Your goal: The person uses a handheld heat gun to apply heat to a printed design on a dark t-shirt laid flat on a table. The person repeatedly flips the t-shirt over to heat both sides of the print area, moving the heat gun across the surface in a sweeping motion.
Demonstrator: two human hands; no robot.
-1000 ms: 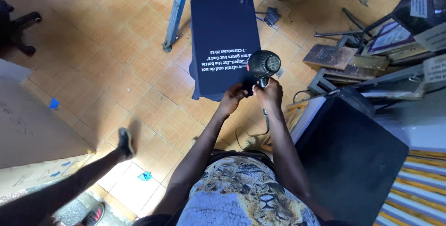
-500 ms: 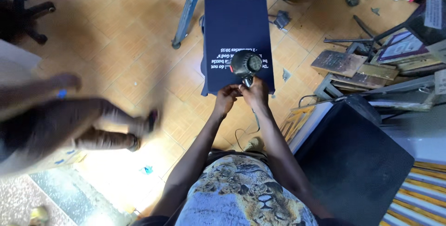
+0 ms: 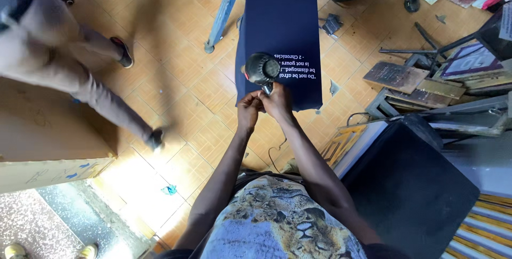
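At the far left a person in beige trousers point(image 3: 80, 62) walks over the tiled floor point(image 3: 176, 94), and below them lies a big flat cardboard sheet point(image 3: 48, 142). A blue metal leg point(image 3: 224, 8) stands slanted near the top middle.

In the middle, a dark blue cloth point(image 3: 282, 19) with white printed lines is spread flat in front of the person. Over its lower part the person holds a black heat gun point(image 3: 262, 69), with the round body turned up toward the camera and the handle pointing down into the hands. I judge this tool as stiff and hard, moderately heavy toward the head, with a smooth plastic shell. The handle is the good place to hold it, not the hot front end. The cloth is soft and light and would wrinkle easily if pulled.

The left hand point(image 3: 248, 111) is just under the tool, its fingers bent and pressed near the bottom of the handle; I cannot tell if they grip it or only touch it. The right hand point(image 3: 278, 102) touches the left one, and its fingers are closed around the handle. A thin cable point(image 3: 274, 152) hangs below the arms.

To the right are wooden frames point(image 3: 405, 78) lying on the floor, and a black board point(image 3: 410, 195) lies beside the person.
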